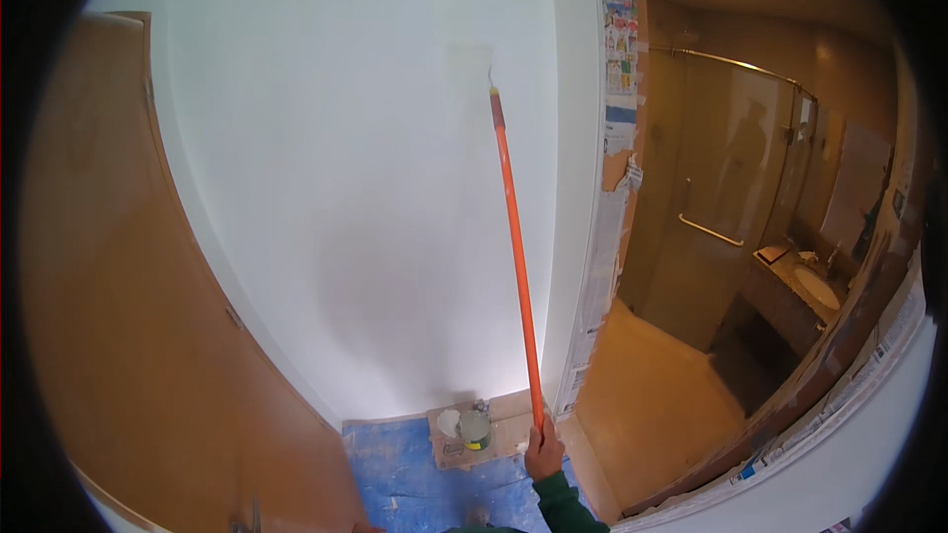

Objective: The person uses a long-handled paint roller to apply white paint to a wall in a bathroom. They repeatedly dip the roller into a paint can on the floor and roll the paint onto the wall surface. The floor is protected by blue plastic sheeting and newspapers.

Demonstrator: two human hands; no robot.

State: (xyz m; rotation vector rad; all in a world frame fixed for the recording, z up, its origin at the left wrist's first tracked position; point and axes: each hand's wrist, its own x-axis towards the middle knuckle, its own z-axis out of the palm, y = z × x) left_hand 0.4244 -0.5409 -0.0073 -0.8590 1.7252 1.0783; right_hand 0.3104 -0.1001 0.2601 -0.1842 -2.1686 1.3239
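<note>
My right hand [544, 450], in a green sleeve, is closed around the lower part of a long orange extension pole [517, 247]. The pole slants up and slightly left to a thin bent wire [491, 77] at its tip, close to the white wall [346, 138]. A roller head there is hard to make out against the white. Around the tip the wall has a faintly greyer patch. At the lower edge, a sliver of skin colour [368, 528] may be my left hand; its fingers are hidden.
An open paint bucket [476, 431] and a whitish round thing [449, 422] stand on cardboard [511, 415] by the wall's foot. Blue sheeting [390, 464] covers the floor. A brown door [89, 237] is on the left. Right, a newspaper-masked door frame [620, 128] borders a bathroom with a sink [818, 288].
</note>
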